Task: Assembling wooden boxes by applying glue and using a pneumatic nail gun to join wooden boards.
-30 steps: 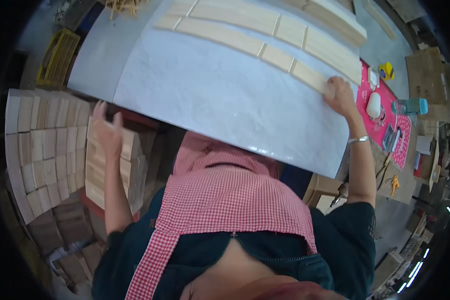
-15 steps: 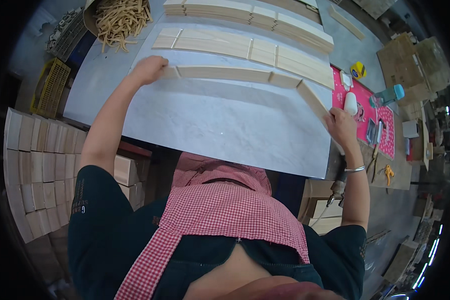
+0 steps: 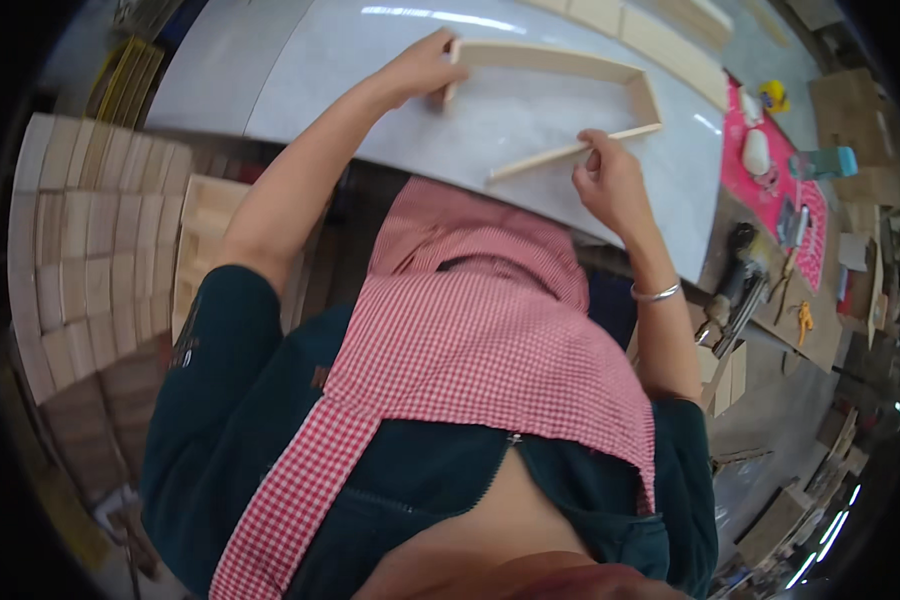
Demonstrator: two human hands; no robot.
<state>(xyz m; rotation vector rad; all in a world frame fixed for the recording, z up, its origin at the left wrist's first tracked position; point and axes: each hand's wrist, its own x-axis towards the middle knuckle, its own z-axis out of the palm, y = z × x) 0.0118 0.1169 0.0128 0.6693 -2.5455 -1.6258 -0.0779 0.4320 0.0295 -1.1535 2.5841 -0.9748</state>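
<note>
A frame of thin pale wooden strips (image 3: 555, 62) lies on the grey table (image 3: 300, 85), open on its left and near sides. My left hand (image 3: 422, 68) grips the frame's far left corner and its short end strip. My right hand (image 3: 608, 180) pinches the near strip (image 3: 540, 160), which runs slanted from the table's near edge up to the frame's right corner. A silver bangle (image 3: 657, 293) sits on my right wrist. A red checked apron covers my front.
Stacks of pale wooden blocks (image 3: 80, 240) stand at my left below the table. More wooden boards (image 3: 620, 15) lie at the table's far edge. A pink mat (image 3: 770, 170) with a white oval object, a teal bottle and small tools lies at the right.
The view has dropped nearer to the table. The flat strips now stand up as a frame. My left hand stays at its far left corner; my right hand moved inward onto the near strip.
</note>
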